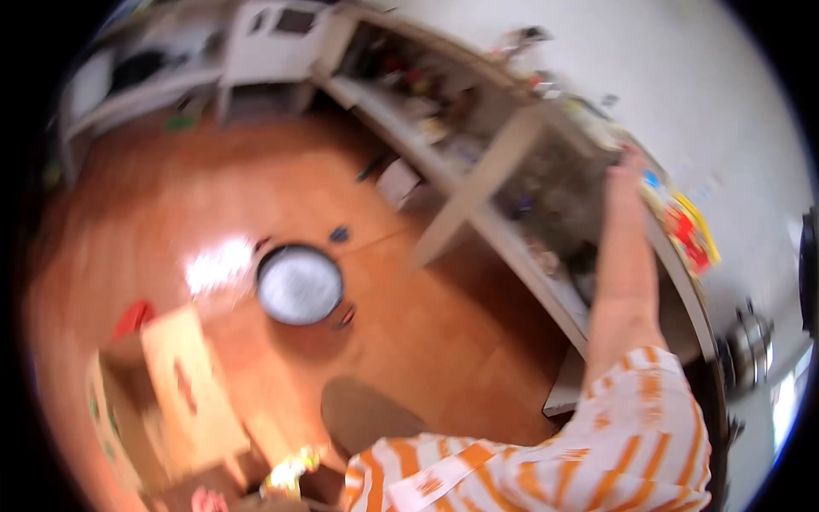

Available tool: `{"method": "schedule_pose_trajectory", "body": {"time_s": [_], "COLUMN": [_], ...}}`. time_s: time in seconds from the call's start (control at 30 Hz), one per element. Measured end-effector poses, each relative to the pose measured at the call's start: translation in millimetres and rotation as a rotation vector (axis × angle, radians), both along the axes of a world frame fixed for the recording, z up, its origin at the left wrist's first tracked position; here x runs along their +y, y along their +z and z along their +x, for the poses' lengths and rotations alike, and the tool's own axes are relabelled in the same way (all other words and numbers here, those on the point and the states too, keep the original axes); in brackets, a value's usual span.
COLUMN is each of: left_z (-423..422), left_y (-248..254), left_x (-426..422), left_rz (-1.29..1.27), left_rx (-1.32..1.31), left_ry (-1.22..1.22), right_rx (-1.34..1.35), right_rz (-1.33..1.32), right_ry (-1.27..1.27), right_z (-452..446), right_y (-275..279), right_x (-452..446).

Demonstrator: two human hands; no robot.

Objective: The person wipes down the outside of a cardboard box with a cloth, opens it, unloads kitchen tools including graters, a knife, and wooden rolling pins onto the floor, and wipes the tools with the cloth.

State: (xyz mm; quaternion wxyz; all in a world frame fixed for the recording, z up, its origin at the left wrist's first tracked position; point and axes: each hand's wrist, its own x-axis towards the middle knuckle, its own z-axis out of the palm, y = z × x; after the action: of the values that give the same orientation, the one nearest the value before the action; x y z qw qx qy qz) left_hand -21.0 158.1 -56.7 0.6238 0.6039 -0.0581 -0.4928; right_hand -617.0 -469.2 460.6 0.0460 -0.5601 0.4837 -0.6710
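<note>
The head view is tilted and blurred. My right arm, in a white and orange striped sleeve, stretches up to the shelf unit (503,145). My right hand (627,164) is at the top edge of the unit, near small items; its fingers are smeared, and whether it holds anything cannot be made out. A red and yellow packet (689,235) lies on the top, beside my forearm. My left hand does not show. At the bottom edge is a shiny yellowish packet (292,472), blurred.
A round pan (299,285) with side handles stands on the orange floor (384,316). An open cardboard box (192,384) is at the lower left, a red object (134,318) behind it. A metal pot (751,346) is at the right. A white cabinet (275,43) stands at the back.
</note>
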Motion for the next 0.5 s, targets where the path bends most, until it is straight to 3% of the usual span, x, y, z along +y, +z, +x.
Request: {"method": "schedule_pose_trajectory", "body": {"time_s": [0.03,0.07,0.1,0.17,0.27,0.5], "left_z": [-10.9,-50.7,-44.3,-49.1,-55.6,-85.8], "left_y": [1.5,52.9,55.0,60.0,51.8,-9.7], "left_x": [12.6,5.7,-30.1,-49.6,-22.2,60.8], "left_rz": [-0.043,0.103,0.134,0.039,0.052,0.535], "left_rx": [0.008,-0.04,-0.022,-0.012,-0.013,-0.161], "left_ry": [0.018,0.22,0.237,0.329,0.505,0.814], "right_rx": [0.695,1.09,0.699,0.645,0.157,0.037], "right_rz": [-0.049,-0.278,0.159,0.256,0.363,0.5], "right_ry": [-0.354,-0.581,-0.447,-0.455,-0.335,-0.259], "right_z": [-61.6,-124.0,-136.8,-176.4,-147.6,-68.6], "right_y": [-3.6,-6.8,22.5,21.6,-7.3,-76.8], "right_x": [-41.7,-81.1,-23.0,6.7,29.9,39.1]}}
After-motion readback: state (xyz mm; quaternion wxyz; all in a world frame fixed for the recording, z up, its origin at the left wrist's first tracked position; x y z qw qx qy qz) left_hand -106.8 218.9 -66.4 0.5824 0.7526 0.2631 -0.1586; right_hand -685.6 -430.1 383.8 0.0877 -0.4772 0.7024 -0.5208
